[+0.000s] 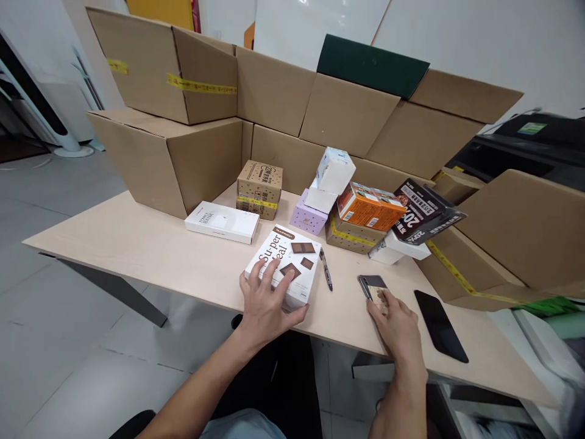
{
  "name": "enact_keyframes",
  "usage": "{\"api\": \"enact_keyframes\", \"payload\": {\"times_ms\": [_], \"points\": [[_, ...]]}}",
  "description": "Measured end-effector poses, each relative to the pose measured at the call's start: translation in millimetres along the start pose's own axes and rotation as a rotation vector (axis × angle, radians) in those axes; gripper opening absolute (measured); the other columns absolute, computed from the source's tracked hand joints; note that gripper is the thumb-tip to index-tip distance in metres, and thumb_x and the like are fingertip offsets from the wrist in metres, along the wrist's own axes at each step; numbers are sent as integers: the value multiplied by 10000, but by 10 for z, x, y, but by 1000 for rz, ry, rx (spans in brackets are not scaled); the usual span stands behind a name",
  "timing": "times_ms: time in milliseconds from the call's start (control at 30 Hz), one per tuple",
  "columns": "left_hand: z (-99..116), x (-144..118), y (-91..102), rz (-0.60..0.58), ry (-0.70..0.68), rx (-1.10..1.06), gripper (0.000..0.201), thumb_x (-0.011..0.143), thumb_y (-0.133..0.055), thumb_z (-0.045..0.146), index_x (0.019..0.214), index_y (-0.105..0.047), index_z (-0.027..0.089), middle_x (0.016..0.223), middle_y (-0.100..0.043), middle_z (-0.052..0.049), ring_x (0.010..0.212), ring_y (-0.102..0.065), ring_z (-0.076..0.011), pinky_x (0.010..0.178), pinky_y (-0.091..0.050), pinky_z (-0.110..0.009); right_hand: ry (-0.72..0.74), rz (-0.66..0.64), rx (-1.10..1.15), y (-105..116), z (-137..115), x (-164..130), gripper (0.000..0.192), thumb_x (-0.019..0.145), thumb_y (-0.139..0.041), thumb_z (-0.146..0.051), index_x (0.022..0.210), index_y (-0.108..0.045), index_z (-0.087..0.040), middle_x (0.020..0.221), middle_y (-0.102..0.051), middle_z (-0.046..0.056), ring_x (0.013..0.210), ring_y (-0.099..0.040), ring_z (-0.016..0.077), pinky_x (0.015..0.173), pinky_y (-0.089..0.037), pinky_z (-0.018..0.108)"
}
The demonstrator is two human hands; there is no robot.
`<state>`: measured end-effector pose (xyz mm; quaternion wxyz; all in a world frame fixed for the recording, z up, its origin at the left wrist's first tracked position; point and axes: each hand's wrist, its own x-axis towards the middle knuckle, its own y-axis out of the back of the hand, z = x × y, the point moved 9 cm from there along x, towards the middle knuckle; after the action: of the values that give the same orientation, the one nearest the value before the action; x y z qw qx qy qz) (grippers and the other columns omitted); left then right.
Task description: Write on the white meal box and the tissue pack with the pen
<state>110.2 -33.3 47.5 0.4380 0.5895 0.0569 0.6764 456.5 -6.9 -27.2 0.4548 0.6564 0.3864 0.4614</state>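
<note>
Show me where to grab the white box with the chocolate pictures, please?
Probably by its left and right sides, from above. The white box lies flat, broad printed face up, so its sides stand like little walls to squeeze. The left hand is spread over its near end.

Holding the bare left forearm (201, 379) out diagonally, forward and toward the right; resting the left hand (267, 302) palm down, fanning its fingers (284, 284) apart and pointing its thumb (297, 315) off to the right. Holding the bare right forearm (404, 399) nearly straight ahead; angling the right hand (397, 326) slightly leftward, palm down, curling its fingers with thumb and index finger lying near each other.
</note>
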Motion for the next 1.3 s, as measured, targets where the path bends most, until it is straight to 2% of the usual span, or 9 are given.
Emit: {"api": "enact_keyframes", "payload": {"times_ms": [133, 300, 433, 533, 633, 767, 900, 1133, 1300], "points": [[-71, 40, 216, 148, -76, -73, 478, 666, -761, 440, 1092, -669, 242, 1156, -655, -122, 1143, -542, -377, 942, -378, -546, -22, -26, 30, -40, 56, -3, 558, 899, -412, -562, 1287, -588, -201, 1196, -648, 157, 1119, -574, 333, 972, -401, 457], [-199, 77, 695, 297, -115, -148, 470, 610, -773, 375, 1039, -628, 250, 997, -630, -78, 1051, -561, -339, 904, -441, -527, -33, -31, 51, -66, 89, -11, 582, 897, -401, -584, 1295, -584, -199, 1224, -633, 159, 1171, -543, 345, 993, -386, 471], [-287, 73, 1091, 403, -142, -80, 492, 591, -777, 407, 1034, -645, 240, 955, -612, -84, 1021, -564, -345, 892, -461, -542, -47, -29, 43, -82, 97, -7, 596, 892, -399, -588, 1296, -586, -191, 1238, -626, 165, 1190, -530, 352, 1001, -384, 474], [-405, 105, 1250, 530, -157, -1, 505, 585, -773, 456, 1036, -654, 260, 934, -594, -80, 1020, -551, -341, 885, -466, -520, -61, -27, 38, -80, 101, -10, 589, 891, -406, -583, 1295, -589, -195, 1229, -628, 164, 1172, -539, 352, 992, -390, 474], [-610, 213, 1140, 585, -139, 83, 506, 555, -797, 469, 1001, -648, 280, 924, -576, -73, 1028, -528, -329, 885, -461, -493, -60, -20, 38, -66, 87, -20, 583, 895, -402, -586, 1296, -589, -206, 1223, -628, 157, 1158, -548, 350, 988, -393, 475], [-1004, 378, 722, 485, 21, 200, 427, 542, -792, 494, 876, -652, 267, 898, -583, -77, 1015, -514, -339, 921, -377, -519, -58, -8, 38, -50, 72, -29, 577, 898, -398, -580, 1291, -589, -203, 1229, -622, 163, 1154, -548, 351, 979, -397, 480], [-1105, 390, 479, 434, 2, 219, 430, 576, -808, 437, 939, -660, 261, 964, -629, -90, 1061, -519, -345, 951, -339, -521, -39, -2, 46, -47, 60, -27, 572, 900, -396, -580, 1287, -588, -205, 1217, -624, 162, 1148, -550, 348, 975, -403, 482], [-987, 450, 685, 508, -49, 169, 445, 571, -801, 441, 945, -641, 261, 929, -595, -77, 1013, -512, -318, 929, -367, -495, -45, 18, 24, -49, 68, -36, 566, 906, -392, -583, 1290, -577, -210, 1236, -616, 161, 1168, -541, 351, 972, -409, 482], [-815, 814, 952, 627, -93, 28, 451, 579, -776, 500, 935, -640, 257, 913, -546, -70, 992, -490, -302, 929, -387, -481, -46, 19, 17, -48, 53, -48, 545, 914, -393, -570, 1284, -582, -217, 1214, -628, 157, 1160, -547, 347, 967, -416, 485]]}}
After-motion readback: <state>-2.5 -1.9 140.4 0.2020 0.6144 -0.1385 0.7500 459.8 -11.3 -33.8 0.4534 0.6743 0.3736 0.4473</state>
